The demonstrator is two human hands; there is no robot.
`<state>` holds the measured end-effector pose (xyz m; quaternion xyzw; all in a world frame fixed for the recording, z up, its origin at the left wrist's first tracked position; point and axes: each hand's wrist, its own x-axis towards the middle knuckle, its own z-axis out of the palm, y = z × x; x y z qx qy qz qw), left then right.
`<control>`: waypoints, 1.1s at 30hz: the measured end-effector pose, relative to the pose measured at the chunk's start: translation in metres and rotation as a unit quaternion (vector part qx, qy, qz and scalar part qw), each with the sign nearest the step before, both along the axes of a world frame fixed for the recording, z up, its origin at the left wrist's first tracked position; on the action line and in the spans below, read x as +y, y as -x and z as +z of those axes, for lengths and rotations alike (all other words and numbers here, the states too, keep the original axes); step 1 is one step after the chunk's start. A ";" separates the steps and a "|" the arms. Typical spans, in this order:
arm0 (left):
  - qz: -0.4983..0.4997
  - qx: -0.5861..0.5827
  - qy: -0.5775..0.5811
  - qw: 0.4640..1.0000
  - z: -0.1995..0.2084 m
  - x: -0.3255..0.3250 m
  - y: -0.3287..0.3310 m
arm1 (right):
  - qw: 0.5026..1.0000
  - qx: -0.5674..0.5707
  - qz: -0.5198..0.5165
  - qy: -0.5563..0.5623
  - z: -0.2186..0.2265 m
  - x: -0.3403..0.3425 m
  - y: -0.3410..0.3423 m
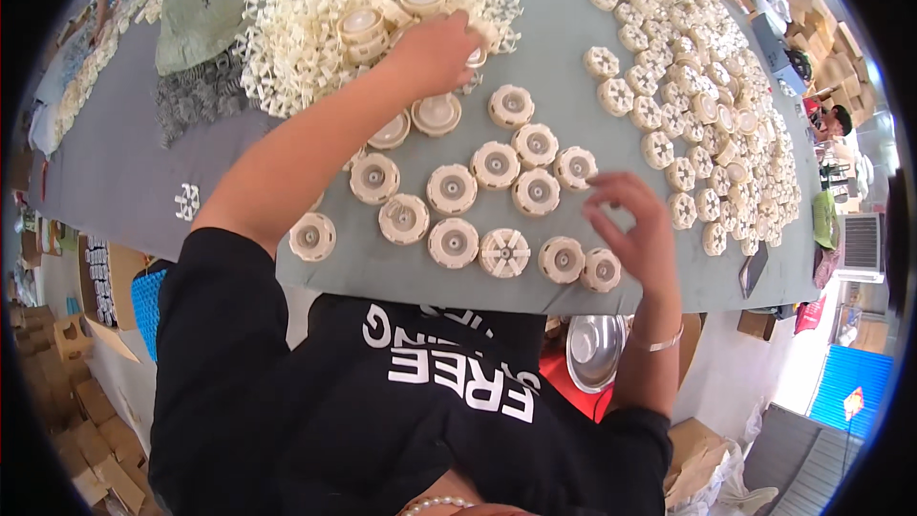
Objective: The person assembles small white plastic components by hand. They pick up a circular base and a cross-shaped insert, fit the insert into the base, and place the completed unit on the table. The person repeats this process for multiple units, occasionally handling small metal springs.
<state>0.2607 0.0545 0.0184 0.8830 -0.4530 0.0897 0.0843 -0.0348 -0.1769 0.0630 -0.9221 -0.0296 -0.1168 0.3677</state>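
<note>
My left hand (435, 53) reaches across the table to the far pile, its fingers curled down over a cream round housing (476, 56) that shows partly beneath them. Beside it lie more round housings with pale domed faces, such as one (436, 115) just below the wrist. My right hand (632, 229) hovers at the right of the group, thumb and fingers curved apart with nothing between them. Nearest to it are a cup-like housing (576, 168) and another housing (601, 270). Several similar housings stand hollow side up; one (504, 253) carries a spoked insert on top.
A heap of small cream clips (296, 29) fills the far left, next to dark springs (205, 91) and a green-grey bag (205, 5). Many spoked round units (702, 100) cover the right side. A loose spoked insert (187, 202) lies left; a metal bowl (594, 354) sits below the table edge.
</note>
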 end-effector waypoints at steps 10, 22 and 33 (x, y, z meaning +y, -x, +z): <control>0.151 0.288 0.156 0.933 0.025 0.056 0.020 | 0.986 0.001 0.079 0.150 -0.062 0.007 -0.271; 0.075 0.388 0.132 0.909 0.025 0.038 0.042 | 0.986 0.142 0.005 -0.090 -0.052 -0.053 -0.235; 0.051 0.196 0.069 0.977 0.038 0.025 0.120 | 0.980 0.030 0.025 0.193 -0.069 0.021 -0.312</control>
